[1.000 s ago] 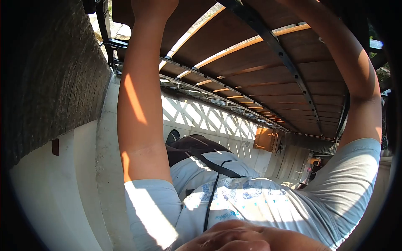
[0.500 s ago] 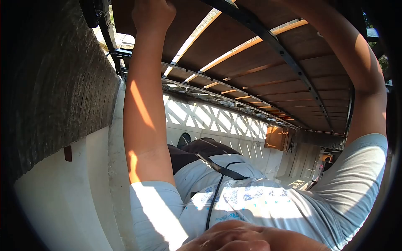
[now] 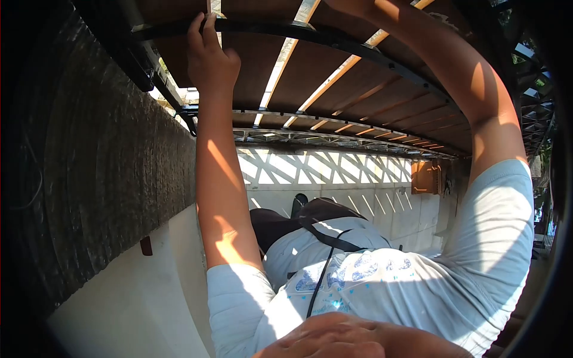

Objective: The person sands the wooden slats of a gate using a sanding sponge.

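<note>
My left hand [image 3: 213, 62] is raised at the upper left. Its bent fingers touch a black metal bar [image 3: 262, 27] that crosses under a panel of brown boards [image 3: 253, 65]. Whatever lies between the fingertips is hidden. At the top edge, my right hand [image 3: 352, 6] is cut off near the same boards, and its fingers cannot be made out. Bright gaps run between the boards.
Dark rough wood [image 3: 107, 149] fills the left side above a pale wall [image 3: 131, 298]. A lattice wall [image 3: 322, 167] and an orange-brown box [image 3: 425, 178] stand beyond my legs. A strap [image 3: 331, 238] crosses my shirt.
The view has shifted, so the boards and bar appear at a different angle. My left hand, cut off at the top edge before, now shows with its fingers on the bar.
</note>
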`<control>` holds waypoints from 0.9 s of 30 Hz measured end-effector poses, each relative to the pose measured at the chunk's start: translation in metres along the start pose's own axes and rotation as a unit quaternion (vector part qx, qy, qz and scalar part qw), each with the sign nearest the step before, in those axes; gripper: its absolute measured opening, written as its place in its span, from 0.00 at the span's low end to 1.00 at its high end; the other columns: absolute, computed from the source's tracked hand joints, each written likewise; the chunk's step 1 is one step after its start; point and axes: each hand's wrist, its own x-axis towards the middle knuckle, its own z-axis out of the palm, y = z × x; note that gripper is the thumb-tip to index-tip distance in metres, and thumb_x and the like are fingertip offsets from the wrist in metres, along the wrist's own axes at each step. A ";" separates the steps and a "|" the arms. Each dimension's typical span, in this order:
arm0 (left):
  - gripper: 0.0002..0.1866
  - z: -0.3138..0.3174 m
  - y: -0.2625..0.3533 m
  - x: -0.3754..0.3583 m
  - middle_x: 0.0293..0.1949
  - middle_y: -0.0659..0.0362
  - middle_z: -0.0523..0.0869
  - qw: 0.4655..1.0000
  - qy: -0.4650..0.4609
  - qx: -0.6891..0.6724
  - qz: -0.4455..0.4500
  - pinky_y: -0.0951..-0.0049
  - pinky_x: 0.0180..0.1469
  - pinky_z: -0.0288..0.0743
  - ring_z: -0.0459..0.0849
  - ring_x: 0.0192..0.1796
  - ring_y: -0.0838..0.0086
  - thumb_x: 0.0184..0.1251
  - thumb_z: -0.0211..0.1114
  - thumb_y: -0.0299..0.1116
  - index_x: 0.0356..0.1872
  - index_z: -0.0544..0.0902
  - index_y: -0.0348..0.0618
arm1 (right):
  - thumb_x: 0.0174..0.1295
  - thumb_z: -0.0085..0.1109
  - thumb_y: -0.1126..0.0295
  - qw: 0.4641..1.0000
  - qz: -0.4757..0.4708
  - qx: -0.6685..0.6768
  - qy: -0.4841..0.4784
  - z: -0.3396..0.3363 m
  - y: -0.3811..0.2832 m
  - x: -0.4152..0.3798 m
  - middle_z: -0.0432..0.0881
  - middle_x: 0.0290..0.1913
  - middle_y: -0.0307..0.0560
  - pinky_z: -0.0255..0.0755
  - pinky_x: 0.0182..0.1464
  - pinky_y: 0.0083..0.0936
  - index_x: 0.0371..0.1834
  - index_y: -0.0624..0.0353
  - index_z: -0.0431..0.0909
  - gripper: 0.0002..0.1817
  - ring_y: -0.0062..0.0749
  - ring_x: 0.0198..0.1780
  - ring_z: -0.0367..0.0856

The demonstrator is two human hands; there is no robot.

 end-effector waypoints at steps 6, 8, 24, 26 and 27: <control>0.39 -0.017 -0.006 0.009 0.75 0.54 0.66 0.997 -0.059 -0.009 0.054 0.53 0.66 0.79 0.77 0.70 0.50 0.54 0.67 0.25 0.72 0.71 0.51 | 0.69 0.68 0.70 0.856 0.409 0.315 0.024 -0.021 -0.134 -0.079 0.90 0.57 0.38 0.72 0.65 0.41 0.58 0.47 0.87 0.15 0.27 0.55 0.90; 0.41 -0.031 0.007 0.008 0.77 0.52 0.63 0.995 -0.097 0.010 0.037 0.51 0.67 0.78 0.77 0.70 0.49 0.54 0.67 0.25 0.75 0.69 0.47 | 0.75 0.64 0.67 0.591 0.629 0.496 0.099 -0.042 -0.181 -0.077 0.91 0.50 0.42 0.83 0.54 0.34 0.58 0.57 0.85 0.13 0.27 0.46 0.91; 0.26 -0.175 0.110 -0.077 0.44 0.59 0.90 0.753 -0.518 -0.360 -0.186 0.74 0.48 0.81 0.86 0.45 0.79 0.55 0.86 0.33 0.52 0.84 0.35 | 0.76 0.61 0.73 0.035 0.579 0.782 0.226 -0.200 -0.309 -0.038 0.87 0.53 0.49 0.88 0.55 0.30 0.61 0.64 0.76 0.14 0.30 0.51 0.89; 0.21 -0.188 0.116 -0.078 0.37 0.61 0.89 0.733 -0.583 -0.328 -0.122 0.75 0.42 0.80 0.83 0.38 0.81 0.56 0.86 0.33 0.44 0.85 0.35 | 0.72 0.64 0.78 0.019 0.567 0.814 0.127 -0.213 -0.309 -0.050 0.88 0.51 0.48 0.86 0.56 0.29 0.62 0.65 0.76 0.17 0.30 0.50 0.89; 0.18 -0.197 0.128 -0.078 0.35 0.63 0.88 0.721 -0.588 -0.338 -0.143 0.76 0.40 0.79 0.81 0.37 0.83 0.58 0.84 0.33 0.43 0.85 0.35 | 0.73 0.63 0.76 -0.006 0.565 0.817 0.114 -0.224 -0.306 -0.054 0.89 0.50 0.48 0.87 0.52 0.27 0.62 0.66 0.77 0.16 0.29 0.48 0.90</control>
